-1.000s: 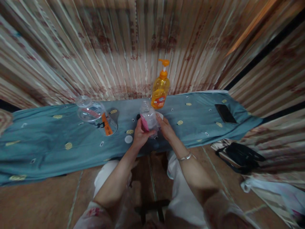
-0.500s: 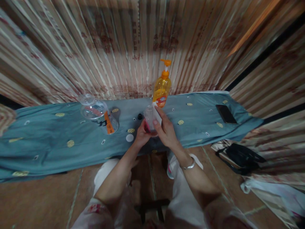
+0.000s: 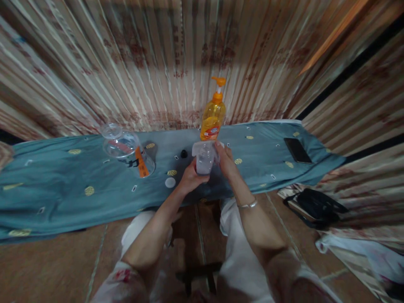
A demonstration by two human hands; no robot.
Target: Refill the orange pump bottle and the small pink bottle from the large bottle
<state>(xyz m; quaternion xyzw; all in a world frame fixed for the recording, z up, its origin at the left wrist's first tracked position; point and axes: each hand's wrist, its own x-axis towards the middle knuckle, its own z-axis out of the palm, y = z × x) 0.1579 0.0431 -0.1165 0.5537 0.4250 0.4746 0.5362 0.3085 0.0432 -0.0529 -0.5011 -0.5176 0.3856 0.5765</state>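
My left hand is closed around the lower part of a small clear plastic bottle, held over the front half of the table. My right hand pinches a thin white sheet, which spreads behind and beside the bottle's upper part. Whether the sheet is cloth or paper I cannot tell. Just beyond my hands stands an orange pump bottle of yellow liquid, upright. To the left of the hands a small black cap and a flat white disc lie on the tablecloth.
A large clear plastic bottle with an orange label stands at the left on the blue-green tablecloth. A dark phone lies at the right. Pleated curtains hang behind the table. A black bag sits at lower right.
The white sheet, edge-on at the bottle's right side before, now spreads out behind it. My right hand has shifted slightly right, and the small bottle faces me more openly.
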